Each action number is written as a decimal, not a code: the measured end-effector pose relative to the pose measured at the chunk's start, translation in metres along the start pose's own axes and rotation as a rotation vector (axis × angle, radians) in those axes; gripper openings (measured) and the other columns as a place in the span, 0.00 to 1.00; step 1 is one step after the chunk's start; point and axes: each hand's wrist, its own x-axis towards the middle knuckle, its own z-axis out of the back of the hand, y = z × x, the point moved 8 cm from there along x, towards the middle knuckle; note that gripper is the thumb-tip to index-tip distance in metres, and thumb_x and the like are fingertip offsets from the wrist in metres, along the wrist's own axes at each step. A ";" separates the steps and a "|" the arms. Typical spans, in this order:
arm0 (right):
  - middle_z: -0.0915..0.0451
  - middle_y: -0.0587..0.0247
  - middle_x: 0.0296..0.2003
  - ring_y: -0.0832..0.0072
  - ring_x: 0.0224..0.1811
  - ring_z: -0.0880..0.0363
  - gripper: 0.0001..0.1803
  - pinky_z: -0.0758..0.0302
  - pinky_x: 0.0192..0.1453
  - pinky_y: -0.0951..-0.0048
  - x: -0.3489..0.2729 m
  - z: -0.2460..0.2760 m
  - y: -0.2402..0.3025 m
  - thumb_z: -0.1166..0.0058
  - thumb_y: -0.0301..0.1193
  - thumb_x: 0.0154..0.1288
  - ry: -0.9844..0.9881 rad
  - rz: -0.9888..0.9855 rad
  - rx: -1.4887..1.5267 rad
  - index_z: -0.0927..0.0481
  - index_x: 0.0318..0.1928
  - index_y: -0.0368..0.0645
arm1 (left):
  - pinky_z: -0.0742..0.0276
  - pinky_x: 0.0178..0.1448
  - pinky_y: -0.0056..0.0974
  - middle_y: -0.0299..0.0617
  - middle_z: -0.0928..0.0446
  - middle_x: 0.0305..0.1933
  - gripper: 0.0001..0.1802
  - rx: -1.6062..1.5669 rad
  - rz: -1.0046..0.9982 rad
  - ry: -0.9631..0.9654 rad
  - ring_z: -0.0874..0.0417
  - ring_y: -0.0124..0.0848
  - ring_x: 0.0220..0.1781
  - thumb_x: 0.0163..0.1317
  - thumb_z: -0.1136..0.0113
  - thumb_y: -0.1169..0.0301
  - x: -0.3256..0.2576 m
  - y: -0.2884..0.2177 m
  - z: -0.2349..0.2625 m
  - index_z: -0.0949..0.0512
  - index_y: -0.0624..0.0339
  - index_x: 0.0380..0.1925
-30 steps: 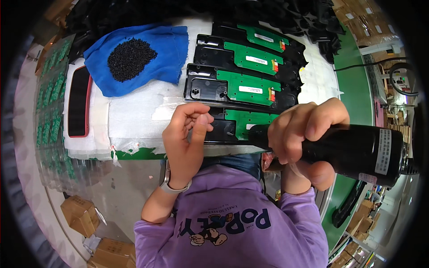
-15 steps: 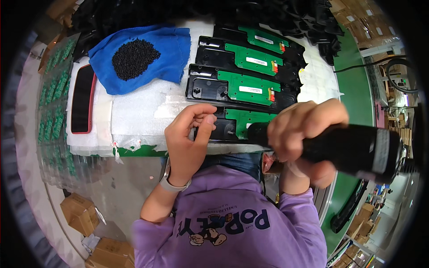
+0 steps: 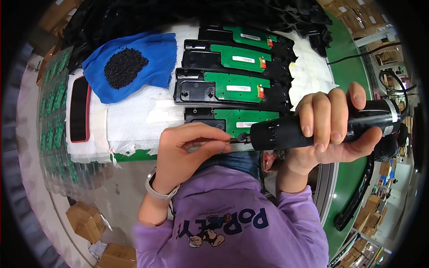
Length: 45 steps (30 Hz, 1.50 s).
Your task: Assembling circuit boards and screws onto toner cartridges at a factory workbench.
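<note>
Gripping black driver [image 3: 313, 127] – right hand [image 3: 333, 129]; left hand [image 3: 187, 149] pinching its bit; blue cloth [image 3: 134, 67] beyond boards [image 3: 237, 87].

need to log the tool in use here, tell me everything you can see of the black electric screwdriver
The black electric screwdriver is a thick, matte, plastic-looking cylinder with a ribbed collar near its tip and a pale label band at the rear. It lies roughly level, tip pointing left. The right hand wraps its middle; the left hand pinches at its tip, over the nearest black tray with a green circuit board.
</note>
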 end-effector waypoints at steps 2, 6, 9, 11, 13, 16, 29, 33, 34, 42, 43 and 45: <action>0.31 0.69 0.19 0.78 0.14 0.31 0.22 0.35 0.26 0.72 -0.001 0.001 -0.001 0.47 0.44 0.60 -0.035 -0.003 -0.021 0.34 0.45 0.41 | 0.20 0.43 0.33 0.51 0.23 0.33 0.08 -0.061 0.038 0.003 0.17 0.37 0.36 0.50 0.44 0.89 0.002 0.003 -0.002 0.23 0.77 0.32; 0.29 0.70 0.18 0.79 0.14 0.29 0.22 0.31 0.25 0.73 -0.002 0.001 -0.001 0.47 0.45 0.60 -0.018 -0.007 -0.063 0.34 0.45 0.42 | 0.20 0.43 0.33 0.50 0.23 0.33 0.08 -0.048 0.056 0.020 0.17 0.38 0.36 0.49 0.43 0.90 0.003 0.005 -0.005 0.23 0.77 0.32; 0.30 0.70 0.18 0.79 0.14 0.29 0.21 0.31 0.25 0.73 -0.003 0.001 -0.005 0.48 0.44 0.61 -0.022 -0.077 -0.098 0.36 0.44 0.42 | 0.22 0.46 0.29 0.47 0.22 0.36 0.09 0.001 0.034 0.060 0.18 0.32 0.38 0.51 0.42 0.88 0.002 0.007 -0.006 0.22 0.72 0.34; 0.30 0.70 0.18 0.79 0.15 0.29 0.21 0.31 0.26 0.73 -0.002 0.000 -0.002 0.48 0.44 0.61 -0.071 -0.052 -0.069 0.36 0.44 0.42 | 0.23 0.46 0.29 0.46 0.23 0.41 0.16 -0.133 0.113 0.111 0.19 0.30 0.43 0.47 0.38 0.87 0.000 0.015 -0.010 0.23 0.70 0.39; 0.30 0.71 0.18 0.79 0.14 0.30 0.21 0.32 0.24 0.74 -0.003 0.003 0.002 0.48 0.44 0.61 -0.143 -0.014 -0.025 0.36 0.44 0.42 | 0.23 0.47 0.30 0.45 0.24 0.43 0.22 -0.080 0.066 0.093 0.21 0.30 0.45 0.43 0.35 0.85 0.004 0.001 -0.012 0.24 0.67 0.43; 0.30 0.67 0.22 0.78 0.17 0.31 0.28 0.34 0.25 0.73 -0.006 0.006 0.005 0.49 0.50 0.61 0.128 -0.125 -0.118 0.38 0.48 0.41 | 0.27 0.48 0.35 0.41 0.25 0.48 0.41 0.462 -0.203 -0.062 0.24 0.32 0.50 0.27 0.24 0.74 0.018 -0.040 0.009 0.27 0.56 0.50; 0.28 0.71 0.17 0.80 0.13 0.30 0.26 0.36 0.17 0.80 -0.023 0.005 -0.010 0.35 0.44 0.50 -0.118 -0.218 -0.579 0.36 0.37 0.43 | 0.26 0.37 0.41 0.43 0.26 0.30 0.10 1.996 -0.188 -0.605 0.24 0.41 0.37 0.51 0.39 0.65 0.057 -0.059 0.143 0.24 0.61 0.23; 0.28 0.68 0.18 0.79 0.13 0.31 0.21 0.35 0.14 0.79 -0.019 -0.007 -0.015 0.34 0.37 0.50 0.161 -0.215 -0.529 0.34 0.35 0.43 | 0.26 0.36 0.41 0.43 0.26 0.28 0.06 1.904 -0.258 -0.727 0.24 0.41 0.35 0.55 0.43 0.69 0.053 -0.067 0.134 0.22 0.60 0.26; 0.28 0.67 0.18 0.79 0.13 0.31 0.21 0.34 0.15 0.79 -0.019 -0.009 -0.017 0.35 0.35 0.50 0.208 -0.221 -0.528 0.34 0.36 0.42 | 0.26 0.36 0.41 0.43 0.26 0.28 0.06 1.903 -0.256 -0.727 0.24 0.41 0.35 0.55 0.43 0.69 0.054 -0.066 0.134 0.22 0.60 0.26; 0.29 0.60 0.18 0.73 0.16 0.31 0.22 0.34 0.18 0.74 -0.017 -0.015 -0.018 0.30 0.26 0.43 0.259 -0.205 -0.439 0.30 0.34 0.34 | 0.30 0.32 0.41 0.48 0.26 0.26 0.05 1.403 -0.425 -0.607 0.24 0.45 0.26 0.55 0.44 0.74 0.053 -0.071 0.105 0.22 0.64 0.28; 0.29 0.61 0.19 0.73 0.18 0.30 0.22 0.33 0.20 0.74 -0.017 -0.012 -0.017 0.30 0.27 0.44 0.267 -0.239 -0.432 0.30 0.35 0.34 | 0.30 0.32 0.40 0.49 0.26 0.26 0.04 1.339 -0.417 -0.569 0.24 0.44 0.26 0.55 0.44 0.76 0.055 -0.067 0.094 0.23 0.66 0.28; 0.29 0.64 0.18 0.75 0.15 0.30 0.21 0.33 0.17 0.76 -0.010 -0.007 -0.020 0.32 0.33 0.47 0.272 -0.266 -0.442 0.31 0.35 0.38 | 0.30 0.31 0.38 0.48 0.25 0.26 0.04 1.188 -0.372 -0.492 0.23 0.41 0.26 0.55 0.44 0.76 0.051 -0.060 0.081 0.22 0.66 0.28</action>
